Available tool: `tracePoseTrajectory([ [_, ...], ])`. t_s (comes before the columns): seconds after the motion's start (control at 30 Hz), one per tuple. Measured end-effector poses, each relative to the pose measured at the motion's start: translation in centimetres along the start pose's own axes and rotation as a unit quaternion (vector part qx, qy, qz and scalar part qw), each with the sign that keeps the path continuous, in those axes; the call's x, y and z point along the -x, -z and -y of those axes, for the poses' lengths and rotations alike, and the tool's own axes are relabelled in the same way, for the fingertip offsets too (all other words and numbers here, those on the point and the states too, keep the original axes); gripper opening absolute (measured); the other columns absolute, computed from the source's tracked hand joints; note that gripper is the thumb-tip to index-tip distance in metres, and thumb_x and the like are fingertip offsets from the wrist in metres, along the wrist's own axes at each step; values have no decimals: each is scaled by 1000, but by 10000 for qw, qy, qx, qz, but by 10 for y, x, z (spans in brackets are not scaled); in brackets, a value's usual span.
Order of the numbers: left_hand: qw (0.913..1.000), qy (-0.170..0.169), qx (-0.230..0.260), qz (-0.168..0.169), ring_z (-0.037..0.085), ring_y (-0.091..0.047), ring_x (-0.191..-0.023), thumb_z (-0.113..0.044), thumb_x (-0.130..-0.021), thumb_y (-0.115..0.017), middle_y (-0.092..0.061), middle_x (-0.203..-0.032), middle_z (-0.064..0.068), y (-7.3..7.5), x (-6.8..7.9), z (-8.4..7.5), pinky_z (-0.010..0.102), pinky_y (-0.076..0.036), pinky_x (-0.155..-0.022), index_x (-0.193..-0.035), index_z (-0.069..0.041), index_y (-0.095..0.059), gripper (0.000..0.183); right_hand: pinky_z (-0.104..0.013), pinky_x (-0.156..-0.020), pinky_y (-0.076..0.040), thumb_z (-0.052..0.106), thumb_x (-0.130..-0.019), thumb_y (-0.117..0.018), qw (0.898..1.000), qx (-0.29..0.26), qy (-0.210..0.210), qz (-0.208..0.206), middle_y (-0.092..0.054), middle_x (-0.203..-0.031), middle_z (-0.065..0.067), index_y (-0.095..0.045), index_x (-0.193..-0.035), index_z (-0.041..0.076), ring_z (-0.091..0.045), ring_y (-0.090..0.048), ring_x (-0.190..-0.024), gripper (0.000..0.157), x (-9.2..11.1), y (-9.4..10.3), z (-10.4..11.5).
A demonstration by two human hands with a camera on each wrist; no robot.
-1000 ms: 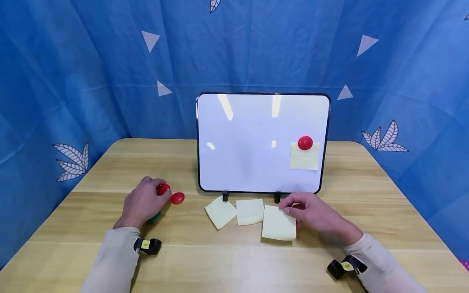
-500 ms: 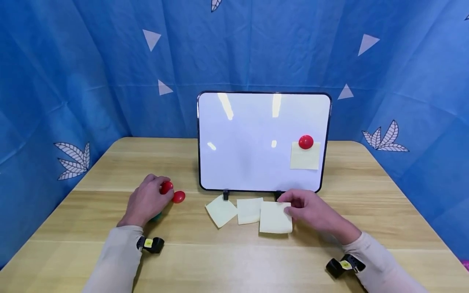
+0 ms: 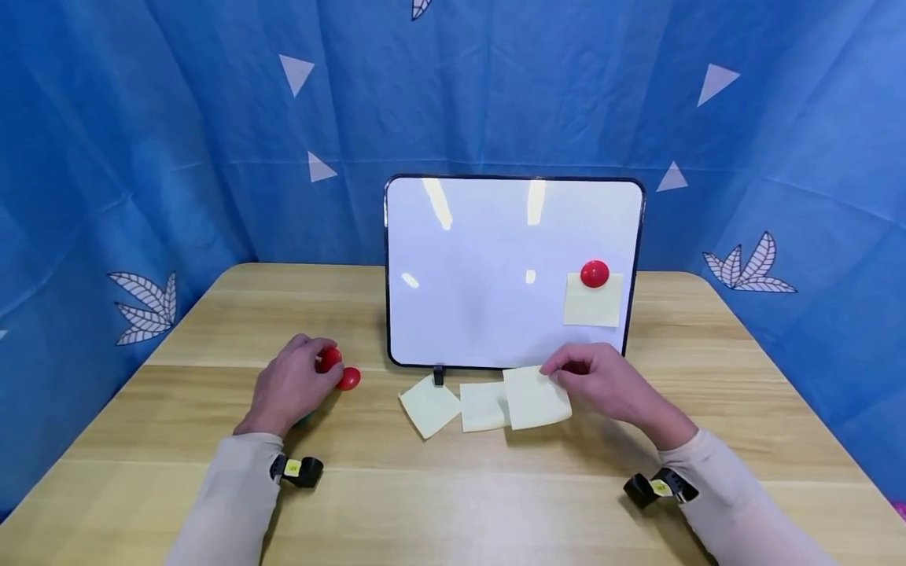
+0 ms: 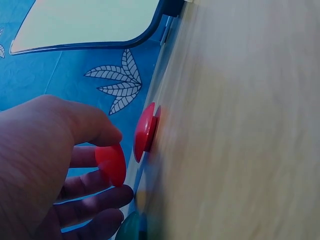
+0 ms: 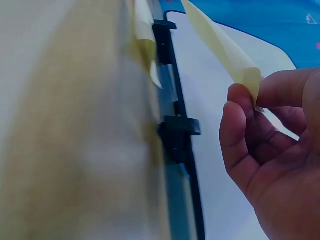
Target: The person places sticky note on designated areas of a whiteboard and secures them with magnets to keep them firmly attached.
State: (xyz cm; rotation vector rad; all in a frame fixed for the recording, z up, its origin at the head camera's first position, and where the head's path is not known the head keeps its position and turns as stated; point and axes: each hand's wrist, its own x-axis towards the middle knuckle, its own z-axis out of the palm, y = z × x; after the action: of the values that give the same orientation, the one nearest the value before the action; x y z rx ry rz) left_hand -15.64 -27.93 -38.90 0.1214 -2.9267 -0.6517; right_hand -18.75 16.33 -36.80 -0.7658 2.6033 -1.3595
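Observation:
My left hand (image 3: 283, 393) pinches a red round magnet (image 4: 112, 166) between thumb and fingers, just above the table. Close by on the tabletop is a second red magnet (image 3: 349, 379). A green magnet (image 4: 129, 228) shows partly below the fingers in the left wrist view. With thumb and fingertips, my right hand (image 3: 609, 389) grips the upper right corner of a pale yellow sticky note (image 3: 534, 401), raised in front of the whiteboard's lower edge. Two more sticky notes lie on the table, one tilted (image 3: 429, 407) and one straighter (image 3: 483, 409), partly covered by the held one.
A black-framed whiteboard (image 3: 481, 275) stands at the back on small black feet (image 3: 439, 376). On its right side a red magnet (image 3: 594, 273) holds a sticky note (image 3: 592, 310). Blue patterned cloth (image 3: 495, 94) hangs behind and beside the wooden table (image 3: 439, 503).
My right hand has lifted the sticky note off the table and moved it up towards the whiteboard. My left hand, with the red magnet, has shifted slightly right.

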Motion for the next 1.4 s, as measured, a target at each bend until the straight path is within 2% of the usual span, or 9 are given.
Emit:
tracePoseTrajectory([
  [0.23,10000,-69,3,-5,33,-57,-98,-26,-89,-72,-56,-118,17,-2,2,0,52,-53,-82,-132,-4,-61,50,-28,-60,-47,2,-94,-64,9997,110,132,-192,-66,-89,-2,-77,-101,17,-24,-55,-75,21,-13,6,7],
  [0.4,9999,-120,-24,-39,33,-57,-98,-26,-89,-72,-56,-118,17,-1,0,1,52,-53,-81,-132,-4,-62,49,-29,-61,-48,8,-95,-64,9997,141,12,-183,-65,-90,-4,-76,-107,14,-24,-55,-76,18,-20,14,14],
  [0.6,9999,-81,-44,-142,34,-57,-97,-27,-89,-73,-55,-119,19,2,-3,0,51,-52,-80,-132,-3,-61,50,-33,-68,-53,9,-97,-64,9992,237,-193,-262,-66,-99,-7,-74,-110,11,-27,-57,-84,17,-30,30,24],
  [1.07,9997,-96,-54,-201,35,-58,-96,-26,-89,-70,-58,-117,19,-1,2,0,53,-51,-82,-128,-3,-64,45,-46,-78,-54,17,-95,-69,9986,200,-449,-186,-65,-109,-11,-73,-118,11,-30,-62,-92,25,-42,55,36],
  [1.17,9998,-98,-59,-174,34,-58,-97,-27,-90,-70,-59,-117,19,-2,1,-1,53,-51,-83,-127,-3,-65,44,-45,-77,-54,17,-94,-69,9984,198,-462,-240,-64,-109,-12,-72,-117,11,-30,-61,-93,24,-45,57,35],
  [1.4,9998,-6,-133,-162,34,-57,-97,-28,-89,-71,-58,-117,18,0,1,-1,52,-51,-81,-128,-4,-64,46,-37,-70,-54,16,-96,-68,9977,208,-120,-638,-64,-104,-11,-73,-112,10,-30,-59,-88,17,-51,50,34],
])
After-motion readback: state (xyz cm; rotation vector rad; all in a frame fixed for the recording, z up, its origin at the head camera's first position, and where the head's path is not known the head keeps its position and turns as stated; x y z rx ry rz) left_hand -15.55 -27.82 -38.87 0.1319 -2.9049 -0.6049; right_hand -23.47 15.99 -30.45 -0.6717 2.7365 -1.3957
